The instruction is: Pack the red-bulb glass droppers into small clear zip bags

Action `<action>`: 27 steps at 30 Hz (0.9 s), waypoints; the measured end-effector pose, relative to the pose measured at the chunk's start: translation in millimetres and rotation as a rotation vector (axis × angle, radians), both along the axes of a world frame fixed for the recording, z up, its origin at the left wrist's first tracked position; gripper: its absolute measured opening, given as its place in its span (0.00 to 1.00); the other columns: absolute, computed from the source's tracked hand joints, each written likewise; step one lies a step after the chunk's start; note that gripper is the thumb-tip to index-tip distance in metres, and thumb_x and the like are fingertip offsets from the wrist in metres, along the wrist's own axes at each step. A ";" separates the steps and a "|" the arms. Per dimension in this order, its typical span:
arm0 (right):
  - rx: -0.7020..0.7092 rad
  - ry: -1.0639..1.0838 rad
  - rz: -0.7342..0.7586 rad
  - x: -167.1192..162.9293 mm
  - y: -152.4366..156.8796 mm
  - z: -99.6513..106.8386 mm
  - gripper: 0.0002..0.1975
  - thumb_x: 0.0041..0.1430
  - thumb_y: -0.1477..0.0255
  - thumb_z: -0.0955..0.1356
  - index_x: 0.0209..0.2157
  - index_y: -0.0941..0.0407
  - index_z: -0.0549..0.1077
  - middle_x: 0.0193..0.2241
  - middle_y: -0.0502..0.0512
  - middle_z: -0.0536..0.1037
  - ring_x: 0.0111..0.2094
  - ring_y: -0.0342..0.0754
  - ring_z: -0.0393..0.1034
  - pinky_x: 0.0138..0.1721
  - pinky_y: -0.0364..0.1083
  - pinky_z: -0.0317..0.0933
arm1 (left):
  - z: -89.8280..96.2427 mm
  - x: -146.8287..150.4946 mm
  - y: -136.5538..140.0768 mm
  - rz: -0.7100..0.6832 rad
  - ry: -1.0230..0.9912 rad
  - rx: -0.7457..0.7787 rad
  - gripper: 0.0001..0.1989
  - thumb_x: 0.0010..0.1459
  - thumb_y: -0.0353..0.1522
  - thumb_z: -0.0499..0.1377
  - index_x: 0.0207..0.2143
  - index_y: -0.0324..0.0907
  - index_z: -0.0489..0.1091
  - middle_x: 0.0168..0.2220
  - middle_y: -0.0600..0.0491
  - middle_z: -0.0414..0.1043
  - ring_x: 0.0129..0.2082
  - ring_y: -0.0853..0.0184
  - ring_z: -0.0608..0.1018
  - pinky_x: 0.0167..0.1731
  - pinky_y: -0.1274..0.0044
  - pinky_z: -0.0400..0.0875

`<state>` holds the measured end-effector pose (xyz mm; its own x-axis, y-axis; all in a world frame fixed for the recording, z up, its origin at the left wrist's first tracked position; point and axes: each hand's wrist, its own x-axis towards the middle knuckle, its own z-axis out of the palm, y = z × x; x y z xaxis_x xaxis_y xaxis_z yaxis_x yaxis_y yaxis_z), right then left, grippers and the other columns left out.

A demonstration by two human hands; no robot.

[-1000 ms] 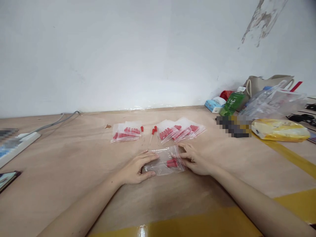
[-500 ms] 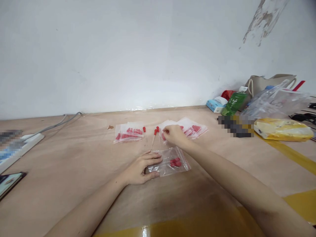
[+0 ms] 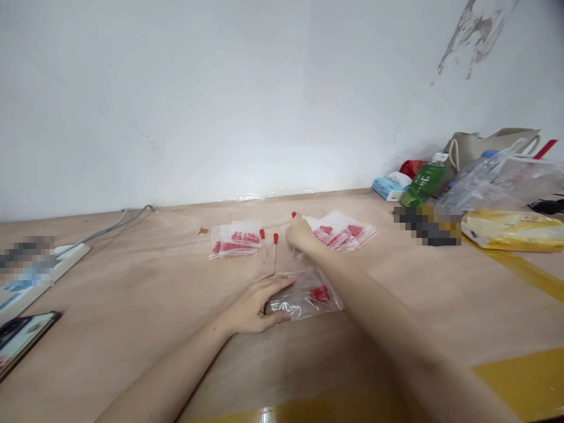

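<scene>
My left hand lies flat with thumb and fingers apart, resting on the left end of a clear zip bag that has red rubber bulbs inside. Beyond the bag, my right hand is closed around a dropper, whose red bulb sticks up above the fingers; most of its thin clear tube is hidden. Just left of that hand lie two more droppers, one pointing at the bag and one at a slant.
Small bags with red bulbs lie in a left pile and a right pile. A power strip and phone are at the left. At the right stand a green bottle, tissue box and yellow packet.
My right hand has closed on a dropper and moved it slightly away from the other two. My left hand stays on the bag. The view has shifted a little.
</scene>
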<state>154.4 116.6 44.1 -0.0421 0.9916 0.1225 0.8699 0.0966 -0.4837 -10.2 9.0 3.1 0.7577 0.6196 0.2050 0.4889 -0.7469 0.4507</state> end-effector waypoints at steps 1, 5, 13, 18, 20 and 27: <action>0.014 0.053 -0.017 12.1 -4.3 1.5 0.22 0.53 0.78 0.58 0.50 0.69 0.56 0.37 0.69 0.73 0.36 0.52 0.70 0.32 0.47 0.63 | 0.0 -0.2 0.0 -0.006 0.009 0.000 0.30 0.55 0.41 0.56 0.58 0.46 0.53 0.57 0.50 0.59 0.56 0.60 0.62 0.57 0.64 0.52; 0.102 0.567 -0.015 75.4 -36.0 -10.1 0.32 0.52 0.74 0.59 0.57 0.59 0.41 0.25 0.48 0.70 0.18 0.43 0.65 0.19 0.42 0.60 | -0.6 -0.3 1.8 -0.037 0.057 0.003 0.22 0.57 0.41 0.55 0.54 0.49 0.61 0.57 0.51 0.59 0.57 0.61 0.61 0.58 0.64 0.49; 0.233 1.163 -0.174 127.6 -88.8 -57.4 0.27 0.43 0.70 0.67 0.44 0.51 0.52 0.23 0.40 0.67 0.17 0.40 0.65 0.18 0.42 0.63 | -2.6 -0.3 4.4 -0.033 0.074 0.023 0.21 0.58 0.41 0.54 0.54 0.51 0.60 0.57 0.52 0.58 0.57 0.62 0.60 0.58 0.62 0.49; 0.200 1.255 -0.130 115.3 -91.4 -58.0 0.24 0.43 0.69 0.68 0.41 0.51 0.53 0.22 0.40 0.67 0.18 0.41 0.67 0.19 0.43 0.65 | -1.7 -0.2 4.1 -0.028 0.077 0.010 0.21 0.58 0.41 0.54 0.54 0.51 0.60 0.57 0.52 0.58 0.57 0.62 0.61 0.58 0.62 0.48; 0.178 1.272 -0.139 111.2 -92.3 -57.3 0.24 0.42 0.69 0.69 0.40 0.51 0.52 0.22 0.39 0.67 0.18 0.41 0.67 0.20 0.43 0.66 | -1.4 0.0 4.0 -0.023 0.080 0.004 0.21 0.58 0.41 0.54 0.54 0.51 0.60 0.57 0.52 0.58 0.57 0.62 0.61 0.58 0.62 0.48; 0.040 1.348 -0.091 103.6 -103.3 -59.0 0.26 0.42 0.70 0.69 0.42 0.49 0.52 0.22 0.38 0.66 0.18 0.41 0.67 0.20 0.42 0.66 | -1.0 1.2 2.6 -0.016 0.069 0.003 0.21 0.58 0.41 0.54 0.54 0.50 0.61 0.57 0.52 0.58 0.57 0.61 0.61 0.58 0.62 0.48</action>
<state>258.0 13.3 -14.9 0.1983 0.9791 0.0444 -0.2718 0.0985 -0.9573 -9.1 11.6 2.2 0.7801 0.6064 0.1539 0.5064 -0.7566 0.4137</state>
